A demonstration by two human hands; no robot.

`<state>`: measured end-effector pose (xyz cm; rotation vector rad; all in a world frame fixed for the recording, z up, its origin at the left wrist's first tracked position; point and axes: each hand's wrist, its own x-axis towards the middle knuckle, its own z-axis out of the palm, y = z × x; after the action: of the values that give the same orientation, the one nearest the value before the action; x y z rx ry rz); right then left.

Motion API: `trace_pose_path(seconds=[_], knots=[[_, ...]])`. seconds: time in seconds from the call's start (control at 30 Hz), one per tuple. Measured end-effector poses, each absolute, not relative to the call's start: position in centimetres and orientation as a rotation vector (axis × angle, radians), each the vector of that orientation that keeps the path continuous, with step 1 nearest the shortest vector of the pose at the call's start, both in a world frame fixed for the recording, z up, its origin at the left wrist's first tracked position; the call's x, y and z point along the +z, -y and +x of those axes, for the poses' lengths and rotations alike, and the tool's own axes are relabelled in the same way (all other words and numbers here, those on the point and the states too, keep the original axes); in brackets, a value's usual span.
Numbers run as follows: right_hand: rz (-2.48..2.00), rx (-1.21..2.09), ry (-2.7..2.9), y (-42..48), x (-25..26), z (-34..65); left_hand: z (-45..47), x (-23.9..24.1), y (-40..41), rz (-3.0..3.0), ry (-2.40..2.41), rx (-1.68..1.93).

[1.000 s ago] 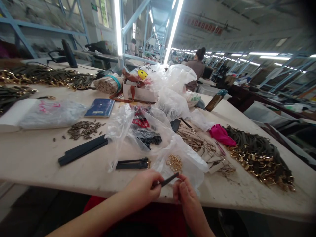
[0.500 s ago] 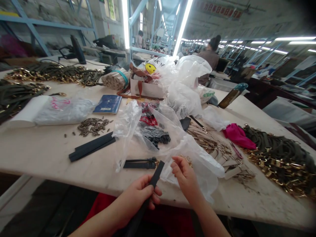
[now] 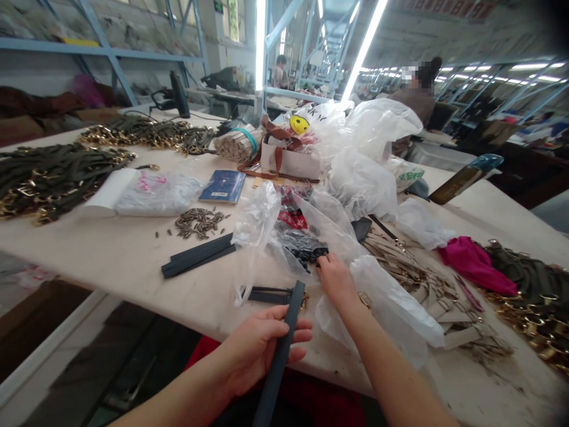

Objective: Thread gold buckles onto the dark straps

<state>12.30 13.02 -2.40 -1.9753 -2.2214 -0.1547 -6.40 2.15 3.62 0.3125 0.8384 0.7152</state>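
A flat dark strap (image 3: 284, 344) runs across the palm of my left hand (image 3: 267, 341), with the thumb pressed on it and its end pointing away from me. My right hand (image 3: 335, 279) reaches forward to small black pieces (image 3: 306, 248) lying on a clear plastic bag (image 3: 258, 219). Its fingertips are closed at the edge of these pieces; what they pinch is too small to make out. Finished-looking black straps with gold metal parts (image 3: 271, 295) lie just beyond my left hand. Further left rest some wide dark strips (image 3: 198, 256).
Small metal pieces (image 3: 200, 222) are heaped beside a blue booklet (image 3: 223, 185). Olive straps with gold buckles (image 3: 48, 172) pile up at the left, and more (image 3: 533, 284) at the right. Beige straps (image 3: 431, 290), a magenta cloth (image 3: 475, 264) and a bottle (image 3: 466, 178) also occupy the table.
My right hand has moved forward to the black pieces on the plastic bag. My left hand still holds the strap, its fingers more spread. The view has turned left.
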Motion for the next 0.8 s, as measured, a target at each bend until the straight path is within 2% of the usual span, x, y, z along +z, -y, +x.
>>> trace_pose_path(seconds=[0.33, 0.67, 0.73, 0.8], knots=[[-2.0, -0.252, 2.186, -13.0, -2.5, 12.0, -7.2, 3.2, -0.7, 0.228, -0.783, 0.777], [-1.828, -0.077, 2.053, -10.3, -1.6, 12.6, -7.5, 3.4, 0.2, 0.21, -0.753, 0.878], [-1.74, 0.089, 1.926, -8.4, -1.1, 12.2, -7.7, 3.5, 0.0, 0.208, -0.74, 0.921], [-1.585, 0.46, 1.687, -5.7, -0.7, 11.4, -7.9, 3.8, -0.2, 0.216, -0.726, 0.985]])
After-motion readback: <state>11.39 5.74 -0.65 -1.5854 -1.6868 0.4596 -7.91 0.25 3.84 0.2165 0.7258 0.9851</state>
